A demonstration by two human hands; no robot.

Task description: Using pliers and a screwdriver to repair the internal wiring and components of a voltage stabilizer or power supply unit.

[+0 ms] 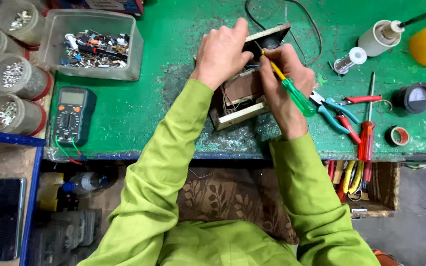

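Hands in green sleeves work on a small transformer [245,91] in a wooden frame, set mid-way on a worn green worktop [149,113]. Left hand [221,51] grips the transformer's top edge, fingers curled over it. Right hand [284,81] is closed round a green-handled screwdriver [292,91], its yellow shaft tip touching the transformer's upper part. Just right of the transformer lie teal pliers [334,112] and red-handled tools [366,140]. Well left of it sit a multimeter [72,116] and a clear box [94,44] of small parts.
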